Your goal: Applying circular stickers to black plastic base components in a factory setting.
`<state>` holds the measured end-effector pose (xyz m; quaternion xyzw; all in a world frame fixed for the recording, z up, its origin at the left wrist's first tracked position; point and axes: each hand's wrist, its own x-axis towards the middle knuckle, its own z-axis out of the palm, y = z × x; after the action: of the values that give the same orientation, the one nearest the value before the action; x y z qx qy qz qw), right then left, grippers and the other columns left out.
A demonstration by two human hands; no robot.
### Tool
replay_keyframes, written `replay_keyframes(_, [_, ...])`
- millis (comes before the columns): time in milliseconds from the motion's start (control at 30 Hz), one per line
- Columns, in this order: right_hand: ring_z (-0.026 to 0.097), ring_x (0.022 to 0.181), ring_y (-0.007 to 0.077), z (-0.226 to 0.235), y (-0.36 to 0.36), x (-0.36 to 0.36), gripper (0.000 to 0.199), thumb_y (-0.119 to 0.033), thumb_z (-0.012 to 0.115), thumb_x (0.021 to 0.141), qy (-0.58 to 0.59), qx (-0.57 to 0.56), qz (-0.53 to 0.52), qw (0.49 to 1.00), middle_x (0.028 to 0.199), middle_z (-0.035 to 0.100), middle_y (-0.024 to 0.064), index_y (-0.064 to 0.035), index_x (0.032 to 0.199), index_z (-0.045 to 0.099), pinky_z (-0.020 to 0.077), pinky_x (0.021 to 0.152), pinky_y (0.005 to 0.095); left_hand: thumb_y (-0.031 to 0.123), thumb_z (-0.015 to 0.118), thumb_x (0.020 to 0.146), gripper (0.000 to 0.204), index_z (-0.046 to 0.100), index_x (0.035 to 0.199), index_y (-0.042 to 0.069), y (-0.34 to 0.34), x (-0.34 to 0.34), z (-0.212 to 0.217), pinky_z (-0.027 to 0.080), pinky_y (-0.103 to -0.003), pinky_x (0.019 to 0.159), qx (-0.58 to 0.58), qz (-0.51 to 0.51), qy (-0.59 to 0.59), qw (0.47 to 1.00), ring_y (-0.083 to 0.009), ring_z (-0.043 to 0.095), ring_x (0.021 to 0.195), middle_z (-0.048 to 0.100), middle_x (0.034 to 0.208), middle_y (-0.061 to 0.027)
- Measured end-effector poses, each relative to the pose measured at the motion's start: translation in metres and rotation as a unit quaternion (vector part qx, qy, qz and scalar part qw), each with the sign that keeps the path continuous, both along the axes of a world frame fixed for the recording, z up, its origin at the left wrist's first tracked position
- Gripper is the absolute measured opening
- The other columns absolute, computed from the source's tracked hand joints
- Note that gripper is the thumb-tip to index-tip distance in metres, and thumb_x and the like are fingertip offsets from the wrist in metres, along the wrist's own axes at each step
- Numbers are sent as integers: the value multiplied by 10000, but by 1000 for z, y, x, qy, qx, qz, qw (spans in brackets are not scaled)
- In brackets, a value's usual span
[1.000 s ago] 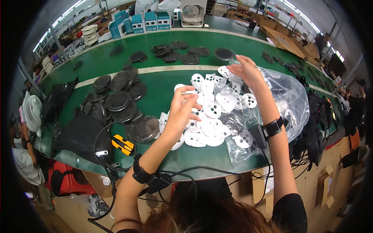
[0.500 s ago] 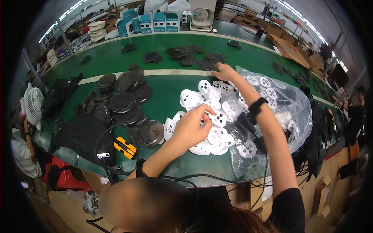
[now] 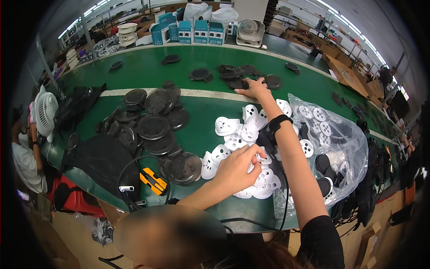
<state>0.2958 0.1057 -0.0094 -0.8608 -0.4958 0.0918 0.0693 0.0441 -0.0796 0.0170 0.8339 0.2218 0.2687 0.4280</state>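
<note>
White curved pieces with dark holes (image 3: 227, 126) lie in a loose heap before me. Over that heap my left hand (image 3: 239, 170) is closed, thumb and fingertips brought together; what they hold, if anything, I cannot make out. My right hand (image 3: 256, 88) reaches far across to the green belt, fingers apart, touching a cluster of dark round parts (image 3: 272, 81). Under my right forearm, a clear plastic bag (image 3: 354, 139) holds more white pieces and some black ones. Left of the heap, black round discs (image 3: 153, 127) are piled up.
A yellow-orange tool (image 3: 153, 180) and black cable lie beside a black mesh cloth (image 3: 101, 159) at the near left. More dark parts (image 3: 200, 75) sit along the belt. Blue boxes (image 3: 200, 32) and a white fan (image 3: 250, 32) stand beyond it. Another person (image 3: 27, 152) is at the left.
My right hand has come down onto the dark parts on the belt, its fingers now among them. My left hand stays curled over the white heap. The whole view has shifted slightly.
</note>
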Motion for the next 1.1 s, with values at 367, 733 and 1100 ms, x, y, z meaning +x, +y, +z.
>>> replay_keyframes(367, [388, 1138, 506, -10, -7, -1, 393, -336, 422, 887, -107, 49, 49, 992, 1368, 273, 178, -215, 1261, 412, 335, 820, 701, 98, 532, 750, 201, 532, 950, 87, 0, -1, 3, 427, -338, 612, -27, -15, -3, 1000, -228, 557, 690, 535, 752, -55])
replay_keyframes(733, [499, 887, 401, 3, -19, -7, 343, -51, 547, 721, -11, 396, 273, 877, 933, 503, 231, -39, 1037, 414, 455, 770, 448, 87, 530, 750, 197, 530, 947, 85, -2, 4, 2, 419, -346, 581, 5, -28, -30, 999, -237, 554, 650, 540, 738, -57])
replay_keyframes(1100, [447, 1131, 387, -5, 17, -69, 599, -442, 575, 788, -76, 138, 210, 965, 1194, 455, 235, 6, 1169, 461, 404, 870, 525, 87, 533, 747, 193, 533, 941, 87, 12, -15, -16, 419, -339, 578, -16, 38, 2, 999, -227, 554, 649, 546, 739, -59])
